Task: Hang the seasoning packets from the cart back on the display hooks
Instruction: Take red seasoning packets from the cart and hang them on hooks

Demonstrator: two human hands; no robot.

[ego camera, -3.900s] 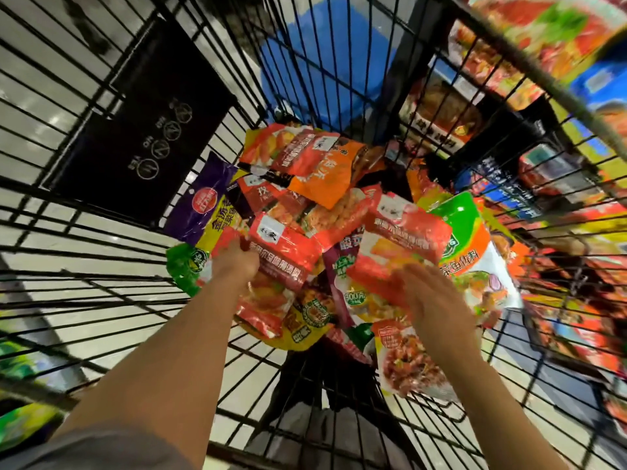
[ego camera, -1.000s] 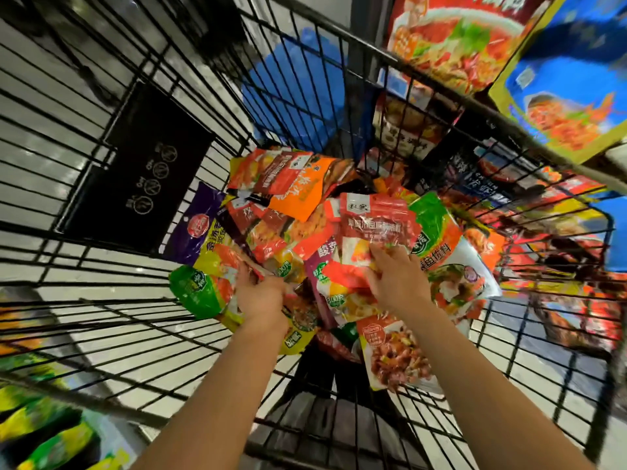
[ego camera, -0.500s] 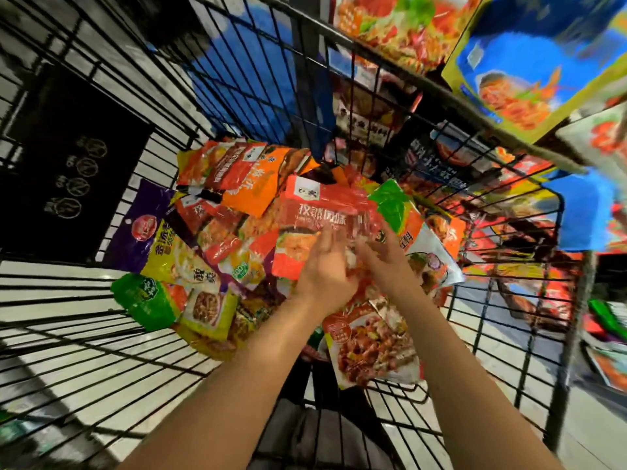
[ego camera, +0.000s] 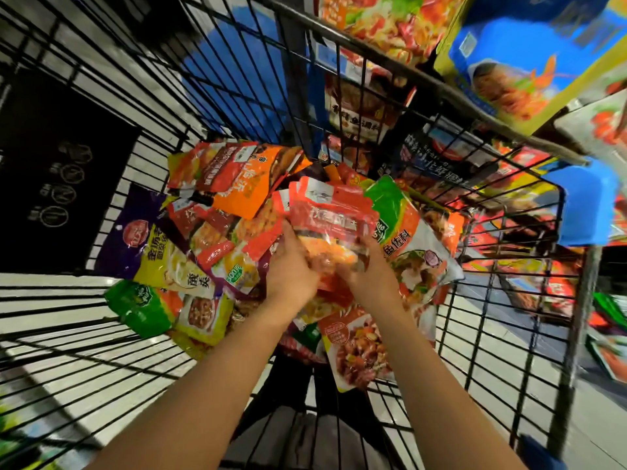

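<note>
Inside the black wire cart lies a heap of seasoning packets in red, orange, purple, yellow and green. A small stack of red packets is raised above the heap. My left hand grips its lower left edge and my right hand grips its lower right edge, fingers curled under the packets. A green and white packet lies just right of the stack. A packet with a meat picture sits below my hands.
Packets hang on the display at the upper right, beyond the cart's rim. More packets show through the cart's right wall. A black sign panel covers the cart's left wall. Tiled floor shows below.
Both hands went from sorting apart in the heap to meeting on the red stack, my left hand crossing to the right. The stack has risen slightly, and the view has swung toward the display.
</note>
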